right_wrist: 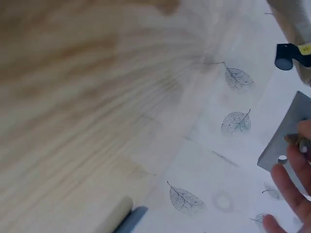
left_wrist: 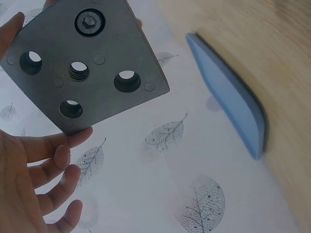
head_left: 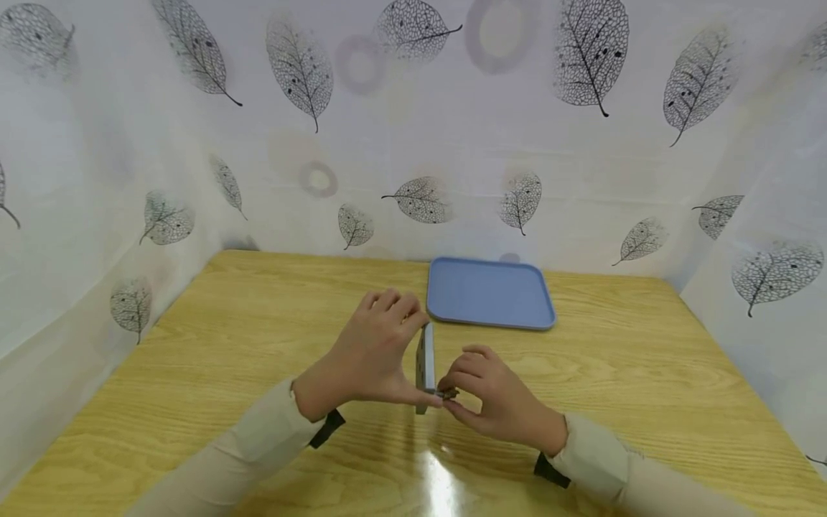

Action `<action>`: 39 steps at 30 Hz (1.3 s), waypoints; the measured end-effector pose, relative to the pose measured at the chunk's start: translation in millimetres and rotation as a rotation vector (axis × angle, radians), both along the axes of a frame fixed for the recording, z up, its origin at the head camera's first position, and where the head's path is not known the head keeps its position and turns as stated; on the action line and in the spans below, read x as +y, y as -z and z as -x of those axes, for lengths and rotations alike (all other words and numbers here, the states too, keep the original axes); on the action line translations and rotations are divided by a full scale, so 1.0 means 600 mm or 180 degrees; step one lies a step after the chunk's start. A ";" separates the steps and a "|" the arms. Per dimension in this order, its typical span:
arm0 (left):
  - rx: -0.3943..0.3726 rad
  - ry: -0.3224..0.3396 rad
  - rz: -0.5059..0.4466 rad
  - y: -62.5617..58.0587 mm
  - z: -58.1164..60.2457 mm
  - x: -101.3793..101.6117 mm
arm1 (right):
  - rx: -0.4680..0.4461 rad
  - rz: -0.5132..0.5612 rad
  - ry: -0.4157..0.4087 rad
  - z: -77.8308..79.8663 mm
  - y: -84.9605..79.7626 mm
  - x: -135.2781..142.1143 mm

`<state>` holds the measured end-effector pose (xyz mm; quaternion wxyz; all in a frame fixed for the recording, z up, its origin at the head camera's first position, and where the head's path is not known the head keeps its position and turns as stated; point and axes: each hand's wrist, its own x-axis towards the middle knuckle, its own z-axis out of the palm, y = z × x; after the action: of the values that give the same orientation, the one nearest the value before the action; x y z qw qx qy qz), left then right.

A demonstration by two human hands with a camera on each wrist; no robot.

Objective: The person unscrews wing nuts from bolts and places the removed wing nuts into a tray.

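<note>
Two hands (head_left: 375,348) (head_left: 500,398); one metal plate (left_wrist: 97,46); four open holes (left_wrist: 127,85); one socket bolt (left_wrist: 89,22); one blue tray (head_left: 491,291); one table (head_left: 291,309).

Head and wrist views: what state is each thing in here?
Grey plate: held upright on edge.
Hex-socket screw: set into the plate.
Four other holes: open right through.
Small brownish item: pinched by the plate's face; exact shape unclear.
Left hand: holding the plate between thumb and fingers.
Right hand: pinching the brownish item.
Blue tray: flat on the table.
</note>
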<state>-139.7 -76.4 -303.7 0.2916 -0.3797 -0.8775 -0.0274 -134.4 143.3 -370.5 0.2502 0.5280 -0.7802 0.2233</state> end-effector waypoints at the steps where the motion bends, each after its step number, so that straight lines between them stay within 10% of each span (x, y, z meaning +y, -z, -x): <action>1: 0.0000 -0.0006 0.0004 0.000 0.000 0.000 | 0.0252 0.0004 0.0034 -0.001 0.000 -0.002; 5: -0.0024 -0.0013 -0.0001 -0.001 -0.001 0.000 | 0.0933 -0.0047 0.0161 -0.004 0.002 -0.005; 9: -0.0025 -0.0002 0.0002 -0.001 -0.002 0.001 | 0.0834 -0.0039 0.0177 -0.006 0.001 -0.005; 14: -0.0014 0.0018 -0.0001 0.000 -0.003 0.001 | -0.0193 0.0058 -0.0047 0.001 -0.005 0.000; 22: -0.0070 0.0030 -0.0013 -0.001 -0.004 0.004 | -0.2645 -0.0072 -0.0686 0.022 -0.010 0.004; 27: -0.0094 0.0019 0.0002 -0.001 -0.005 0.004 | -0.3253 -0.0191 -0.0805 0.026 -0.005 0.007; 33: -0.0073 0.0024 -0.0028 0.000 -0.005 0.003 | -0.3100 -0.0141 -0.0761 0.023 0.000 0.011; 39: -0.0043 0.0065 -0.0060 0.002 -0.003 0.002 | -0.1963 -0.0119 -0.0418 0.010 0.002 0.009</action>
<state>-137.9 -75.0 -304.6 0.2889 -0.3857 -0.8753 -0.0411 -140.3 148.5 -371.5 -0.0229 0.4891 -0.7875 0.3742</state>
